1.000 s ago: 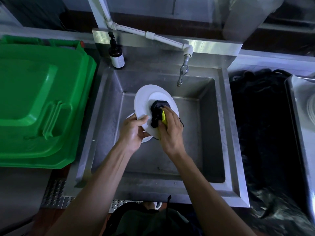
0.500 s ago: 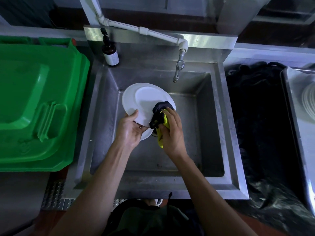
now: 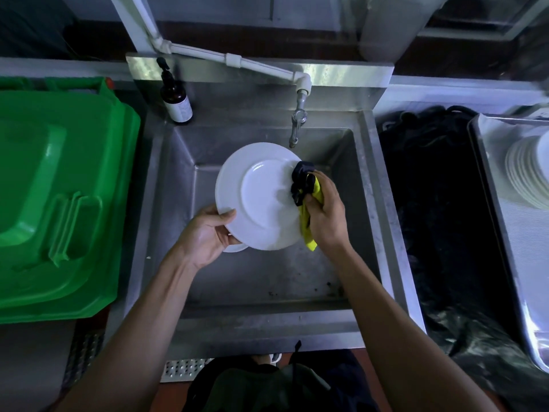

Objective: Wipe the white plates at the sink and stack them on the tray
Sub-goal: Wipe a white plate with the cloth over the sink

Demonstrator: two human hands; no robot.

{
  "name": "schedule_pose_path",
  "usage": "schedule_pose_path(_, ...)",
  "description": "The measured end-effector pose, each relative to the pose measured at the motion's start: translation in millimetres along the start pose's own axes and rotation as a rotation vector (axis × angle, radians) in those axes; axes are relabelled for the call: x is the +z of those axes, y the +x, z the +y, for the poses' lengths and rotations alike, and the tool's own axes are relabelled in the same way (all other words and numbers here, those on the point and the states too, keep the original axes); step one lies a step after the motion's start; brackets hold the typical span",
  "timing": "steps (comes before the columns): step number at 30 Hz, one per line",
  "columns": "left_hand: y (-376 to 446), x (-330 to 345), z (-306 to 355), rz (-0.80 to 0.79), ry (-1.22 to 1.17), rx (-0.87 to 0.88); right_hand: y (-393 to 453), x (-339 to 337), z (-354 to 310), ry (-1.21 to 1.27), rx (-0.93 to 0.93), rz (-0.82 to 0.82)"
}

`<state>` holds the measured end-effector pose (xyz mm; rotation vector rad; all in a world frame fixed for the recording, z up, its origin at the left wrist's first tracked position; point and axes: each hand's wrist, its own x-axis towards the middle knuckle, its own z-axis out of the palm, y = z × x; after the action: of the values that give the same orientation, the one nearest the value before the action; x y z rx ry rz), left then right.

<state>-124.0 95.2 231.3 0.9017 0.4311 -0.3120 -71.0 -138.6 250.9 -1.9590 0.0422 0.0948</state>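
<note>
A round, glossy white plate is held over the brushed steel sink. Its lower left rim is gripped by the left hand, thumb on top. A crumpled black-and-yellow cloth is clenched in the right hand and pressed against the plate's right rim. More white plates are stacked on the metal tray at far right.

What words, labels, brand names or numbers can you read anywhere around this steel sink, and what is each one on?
No text here is readable.
Dark brown pump bottle on the sink's back left corner: its pale label is too blurred to read.
Green plastic bin lid: moulded ridges only, no lettering visible.
White round plate, black and yellow cloth, metal tap: no markings visible.
</note>
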Motion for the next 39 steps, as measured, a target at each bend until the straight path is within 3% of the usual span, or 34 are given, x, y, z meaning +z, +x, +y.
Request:
schedule_pose_path(13,-4.4,2.9,11.7,-0.125,0.38,-0.112,21.0,1.7,-15.1,-0.183,-0.148,-0.075)
schedule_pose_path(22,0.6,18.5,6.0,-0.104,0.533,-0.098,2.9,26.1,-23.9,-0.342,-0.317,-0.102)
schedule_pose_path(32,21.2,71.8,-14.3,-0.008,0.698,0.1,-6.4,-8.3,-23.8,-0.334,-0.267,-0.061)
schedule_pose_path(39,50.3,141.4,-19.4,-0.036,1.262,0.391,-4.0,-98.4,-7.7,-0.329,-0.22,0.13)
